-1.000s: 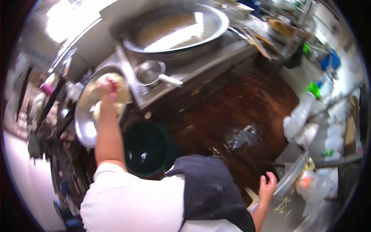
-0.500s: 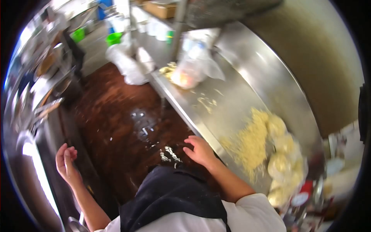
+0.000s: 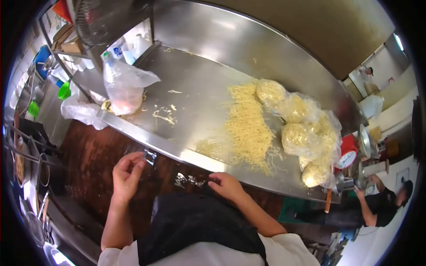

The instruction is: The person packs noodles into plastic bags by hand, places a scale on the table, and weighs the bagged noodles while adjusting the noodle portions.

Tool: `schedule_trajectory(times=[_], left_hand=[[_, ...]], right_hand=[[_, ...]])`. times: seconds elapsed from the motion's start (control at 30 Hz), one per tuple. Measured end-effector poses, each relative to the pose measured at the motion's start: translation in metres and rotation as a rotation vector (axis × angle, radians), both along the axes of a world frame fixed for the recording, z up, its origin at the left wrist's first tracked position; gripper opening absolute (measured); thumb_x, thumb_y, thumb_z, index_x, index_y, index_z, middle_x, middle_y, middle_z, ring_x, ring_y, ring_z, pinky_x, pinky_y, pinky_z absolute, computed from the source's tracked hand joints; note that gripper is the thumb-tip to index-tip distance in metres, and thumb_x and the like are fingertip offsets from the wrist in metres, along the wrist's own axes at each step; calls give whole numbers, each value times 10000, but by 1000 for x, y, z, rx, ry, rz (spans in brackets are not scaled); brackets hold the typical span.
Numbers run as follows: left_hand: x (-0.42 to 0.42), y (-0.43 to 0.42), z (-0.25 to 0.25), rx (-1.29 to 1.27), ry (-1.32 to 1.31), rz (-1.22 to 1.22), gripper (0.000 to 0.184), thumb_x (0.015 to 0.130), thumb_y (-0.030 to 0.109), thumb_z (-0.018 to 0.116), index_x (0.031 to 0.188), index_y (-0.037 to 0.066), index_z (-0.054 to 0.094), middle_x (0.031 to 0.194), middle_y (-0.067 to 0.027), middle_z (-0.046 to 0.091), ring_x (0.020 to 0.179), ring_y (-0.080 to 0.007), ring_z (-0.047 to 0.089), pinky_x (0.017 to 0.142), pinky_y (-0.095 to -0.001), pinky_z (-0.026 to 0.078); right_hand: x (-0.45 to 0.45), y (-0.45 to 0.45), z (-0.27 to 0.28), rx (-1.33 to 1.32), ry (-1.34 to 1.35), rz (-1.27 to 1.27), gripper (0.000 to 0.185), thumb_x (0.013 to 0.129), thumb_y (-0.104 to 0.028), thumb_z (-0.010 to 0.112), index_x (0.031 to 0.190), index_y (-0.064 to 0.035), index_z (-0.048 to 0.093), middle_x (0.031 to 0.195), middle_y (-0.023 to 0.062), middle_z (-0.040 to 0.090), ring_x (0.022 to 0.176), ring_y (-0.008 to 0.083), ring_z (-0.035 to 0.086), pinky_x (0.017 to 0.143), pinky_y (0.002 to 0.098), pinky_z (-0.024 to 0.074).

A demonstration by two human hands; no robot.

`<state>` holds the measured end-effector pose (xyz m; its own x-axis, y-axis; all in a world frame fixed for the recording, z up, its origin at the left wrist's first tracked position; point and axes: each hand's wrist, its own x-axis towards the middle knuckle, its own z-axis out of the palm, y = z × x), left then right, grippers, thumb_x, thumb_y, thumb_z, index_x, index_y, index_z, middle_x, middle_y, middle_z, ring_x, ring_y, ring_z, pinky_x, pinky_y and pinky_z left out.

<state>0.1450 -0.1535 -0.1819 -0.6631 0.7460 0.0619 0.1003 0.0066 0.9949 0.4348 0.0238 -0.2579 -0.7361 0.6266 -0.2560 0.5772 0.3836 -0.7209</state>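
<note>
My left hand is raised over the reddish-brown floor, its fingers curled loosely, thumb near the fingertips, with nothing visible between them. Close to the front edge of the steel table, my right hand hovers with bent, parted fingers and holds nothing. Loose yellow noodles lie spread across the table beyond my right hand. Beside them to the right are several clear plastic bags of noodles. A clear bag with pinkish contents stands at the table's left end.
A red scale stands past the bagged noodles. Another person in dark clothes is at the right, arms toward metal bowls. At the upper left are a fan and shelves. Pans sit at the lower left.
The view has swung from the large wok and basin to the noodle table. My right hand has left the basin at the left, and both hands are now in front of my apron.
</note>
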Motion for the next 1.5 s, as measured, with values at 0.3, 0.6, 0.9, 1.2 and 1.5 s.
schedule_trajectory(times=[0.3,0.6,0.9,1.2,1.5], left_hand=[[24,61,-28,-193,2,-253,252,888,23,646,1135,-23,622,972,-86,679,893,-106,628,786,-238,495],[-49,126,-26,-415,363,-723,341,862,124,685,1184,29,624,990,-113,700,899,-185,663,793,-299,516],[-79,156,-34,-373,317,-782,344,862,179,691,1170,38,634,998,-114,695,888,-205,659,774,-314,509],[-59,161,-21,-445,416,-910,374,856,223,704,1196,86,628,1054,-109,698,942,-208,671,801,-320,519],[-48,160,-27,-422,486,-896,369,867,248,693,1192,87,625,1053,-99,690,942,-210,666,777,-326,523]], right_hand=[[-25,72,13,-150,63,5,332,849,-302,658,1083,-66,653,972,121,694,869,283,673,763,370,529],[-82,49,25,-105,55,-98,336,844,-287,665,1089,-56,649,970,157,688,908,305,672,787,385,531],[-81,41,19,-140,32,-335,369,858,-324,663,1114,-59,648,1000,144,696,929,274,677,810,361,528],[-79,44,20,-114,-6,-310,384,853,-348,649,1126,-77,649,1008,133,701,924,292,673,808,372,525],[-61,48,20,-99,1,-278,387,864,-331,672,1145,-66,651,976,142,703,886,270,683,781,353,530]])
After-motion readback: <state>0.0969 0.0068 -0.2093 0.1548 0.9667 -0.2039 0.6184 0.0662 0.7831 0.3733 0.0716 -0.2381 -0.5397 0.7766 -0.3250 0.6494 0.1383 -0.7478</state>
